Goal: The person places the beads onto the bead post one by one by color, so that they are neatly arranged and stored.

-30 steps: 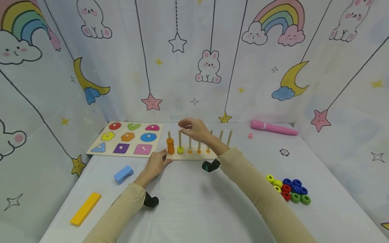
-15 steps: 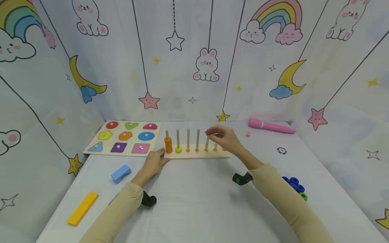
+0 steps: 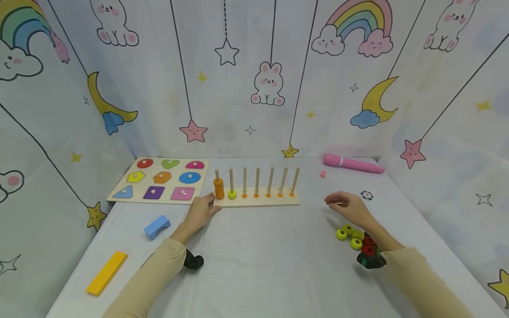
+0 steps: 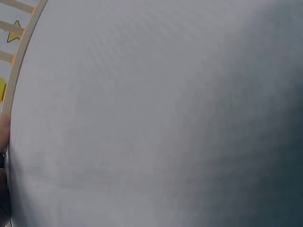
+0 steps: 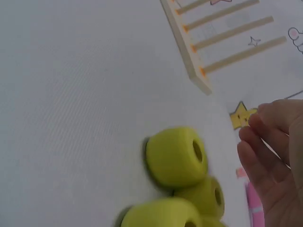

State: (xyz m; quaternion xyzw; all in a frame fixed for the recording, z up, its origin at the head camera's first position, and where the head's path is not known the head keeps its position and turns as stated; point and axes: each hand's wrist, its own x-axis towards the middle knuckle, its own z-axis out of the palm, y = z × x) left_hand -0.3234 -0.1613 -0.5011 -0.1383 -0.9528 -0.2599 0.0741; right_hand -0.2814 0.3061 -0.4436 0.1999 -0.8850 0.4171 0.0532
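Note:
A wooden peg board [image 3: 258, 202] with several upright pegs stands in the middle of the table. Orange beads [image 3: 218, 189] are stacked on its leftmost peg, and one yellow-green bead [image 3: 232, 194] sits at the foot of the second. My left hand [image 3: 199, 214] holds the board's left end, thumb along the front edge; the left wrist view catches only a sliver of it. On the right, my right hand [image 3: 350, 207] hovers with nothing in it, fingers loosely bent. Just below it lie loose yellow-green beads [image 5: 175, 156] and red beads [image 3: 368, 250]; the forearm and wrist camera hide others.
Left of the board lies a shape puzzle [image 3: 169, 198]. Nearer are a blue arched block [image 3: 157, 227] and a yellow bar block [image 3: 106, 274]. At the back right are a pink marker [image 3: 354, 163], a small pink piece [image 3: 323, 174] and a patterned disc [image 3: 367, 195].
My right hand has left the area above the pegs and travelled right and nearer, to over the loose beads. My left hand stays on the board's end.

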